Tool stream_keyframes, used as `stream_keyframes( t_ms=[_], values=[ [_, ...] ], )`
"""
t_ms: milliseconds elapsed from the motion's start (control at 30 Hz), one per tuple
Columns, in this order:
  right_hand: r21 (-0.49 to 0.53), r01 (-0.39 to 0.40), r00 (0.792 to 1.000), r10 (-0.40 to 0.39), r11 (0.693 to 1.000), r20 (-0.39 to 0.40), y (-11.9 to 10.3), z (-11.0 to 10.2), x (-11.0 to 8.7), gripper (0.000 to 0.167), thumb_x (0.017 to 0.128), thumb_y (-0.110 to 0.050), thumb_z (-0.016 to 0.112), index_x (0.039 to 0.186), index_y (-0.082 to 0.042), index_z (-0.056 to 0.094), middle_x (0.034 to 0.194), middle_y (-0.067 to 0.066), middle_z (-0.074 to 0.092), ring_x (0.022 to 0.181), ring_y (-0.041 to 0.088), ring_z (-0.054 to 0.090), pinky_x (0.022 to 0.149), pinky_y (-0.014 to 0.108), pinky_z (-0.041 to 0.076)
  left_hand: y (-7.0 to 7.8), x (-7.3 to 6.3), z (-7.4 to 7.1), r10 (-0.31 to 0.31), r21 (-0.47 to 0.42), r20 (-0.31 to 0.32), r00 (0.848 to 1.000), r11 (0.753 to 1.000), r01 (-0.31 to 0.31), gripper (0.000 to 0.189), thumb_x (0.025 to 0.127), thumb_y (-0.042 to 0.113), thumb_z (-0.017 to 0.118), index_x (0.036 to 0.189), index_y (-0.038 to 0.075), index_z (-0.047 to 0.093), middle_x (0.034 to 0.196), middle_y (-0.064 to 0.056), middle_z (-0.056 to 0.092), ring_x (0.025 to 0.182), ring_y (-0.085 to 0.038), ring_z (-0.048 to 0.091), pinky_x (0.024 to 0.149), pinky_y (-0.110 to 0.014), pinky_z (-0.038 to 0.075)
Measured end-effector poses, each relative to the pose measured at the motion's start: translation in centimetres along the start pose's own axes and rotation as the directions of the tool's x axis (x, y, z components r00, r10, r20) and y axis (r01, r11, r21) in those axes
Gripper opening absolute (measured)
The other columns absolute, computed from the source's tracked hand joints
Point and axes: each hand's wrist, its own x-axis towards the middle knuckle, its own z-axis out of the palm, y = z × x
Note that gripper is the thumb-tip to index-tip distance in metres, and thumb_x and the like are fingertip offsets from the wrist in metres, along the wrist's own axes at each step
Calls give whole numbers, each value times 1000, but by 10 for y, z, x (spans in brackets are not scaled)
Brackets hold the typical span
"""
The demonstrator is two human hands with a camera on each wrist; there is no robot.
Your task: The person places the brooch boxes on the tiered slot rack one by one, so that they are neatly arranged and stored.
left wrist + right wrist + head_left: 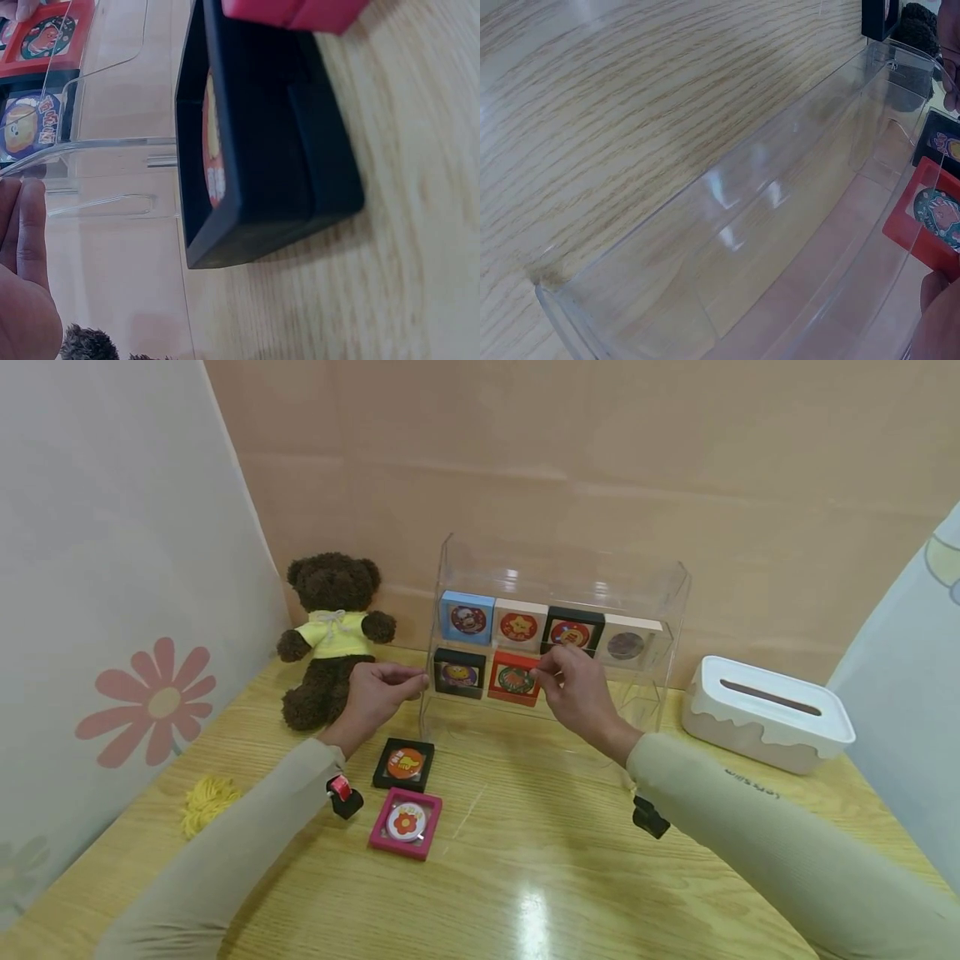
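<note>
A clear plastic display stand (487, 724) holds square framed badges in two rows. My right hand (576, 689) pinches the right edge of a red frame (514, 677) in the lower row; its round badge shows a pink figure on dark green. Just left of it sits a black frame (459, 674) with a purple badge. At the stand's left side, my left hand (378, 693) pinches the clear edge with its fingertips. In the left wrist view, the fingers (31, 232) of that hand reach straight to the edge. Another black frame (403, 764) and a magenta frame (406, 823) lie on the table.
The upper row has a blue frame (467, 617), a white frame (519, 624), a black frame (573, 632) and another white frame (628, 642). A brown teddy bear (330, 635) sits left, near yellow yarn (210, 804). A white tissue box (765, 714) stands right.
</note>
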Motion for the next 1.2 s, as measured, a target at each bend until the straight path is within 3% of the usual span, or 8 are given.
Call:
stream_keyframes(
  t_ms=[667,967,1200],
  values=[
    [24,-13,1000,13,1000,13,0,2,-3,9,88,-5,69,87,-2,61,84,8,60,76,20,61,67,33,58,-1,0,4,21,-22,6,1000,1000,-21,24,84,18,75,95,-3,74,84,-12,71,71,-21,69,67,-33,58],
    [30,-36,999,35,999,21,-1,-2,-10,24,85,-15,74,93,2,60,89,13,59,80,23,63,65,35,58,-3,1,5,19,-15,4,1000,1000,-19,25,83,22,76,95,0,75,84,-11,71,72,-22,69,67,-33,58],
    [71,64,998,-62,995,-31,-13,-1,-27,19,84,-15,76,86,-3,61,82,5,59,72,16,60,59,31,57,0,0,0,-13,-9,-6,1000,1000,13,29,82,21,77,97,-4,74,85,-13,71,74,-24,69,67,-34,58]
  ],
)
